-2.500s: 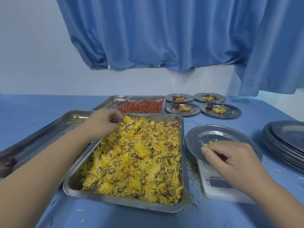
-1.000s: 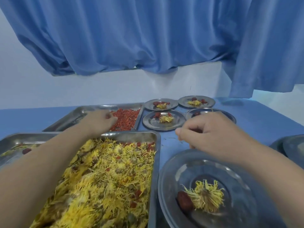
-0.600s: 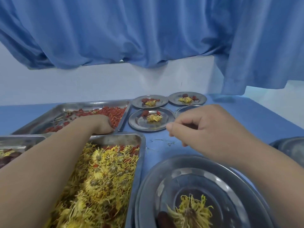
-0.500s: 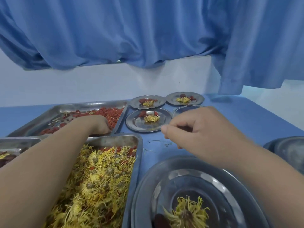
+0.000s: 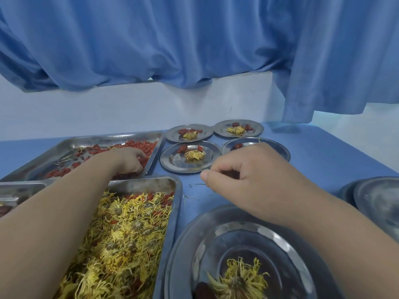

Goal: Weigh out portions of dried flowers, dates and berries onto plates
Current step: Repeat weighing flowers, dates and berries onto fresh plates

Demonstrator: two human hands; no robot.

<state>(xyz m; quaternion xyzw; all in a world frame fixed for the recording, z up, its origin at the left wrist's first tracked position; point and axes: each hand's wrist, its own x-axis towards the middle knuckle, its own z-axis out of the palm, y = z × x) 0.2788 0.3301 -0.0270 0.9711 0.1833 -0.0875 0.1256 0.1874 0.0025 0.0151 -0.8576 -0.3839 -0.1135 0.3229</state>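
My left hand (image 5: 127, 160) reaches into the far steel tray (image 5: 108, 138), its fingers curled down into the red berries (image 5: 142, 146). My right hand (image 5: 244, 175) hovers loosely closed above the blue table, beyond the near plate (image 5: 183, 244); nothing shows between its fingers. That plate carries one dried yellow flower (image 5: 239, 277) and a dark date (image 5: 203, 290). The tray of dried yellow flowers (image 5: 129, 234) lies under my left forearm.
Several small filled plates stand at the back: two at the rear (image 5: 190, 132) (image 5: 237, 128), one nearer (image 5: 190, 156), and one (image 5: 269, 145) partly behind my right hand. A stack of empty plates (image 5: 377, 201) is at the right. A third tray (image 5: 17, 188) sits at the left edge.
My left hand moved from the flower tray forward into the berry tray. My right hand rose off the near plate and drifted forward. A flower and a date now lie on that plate.
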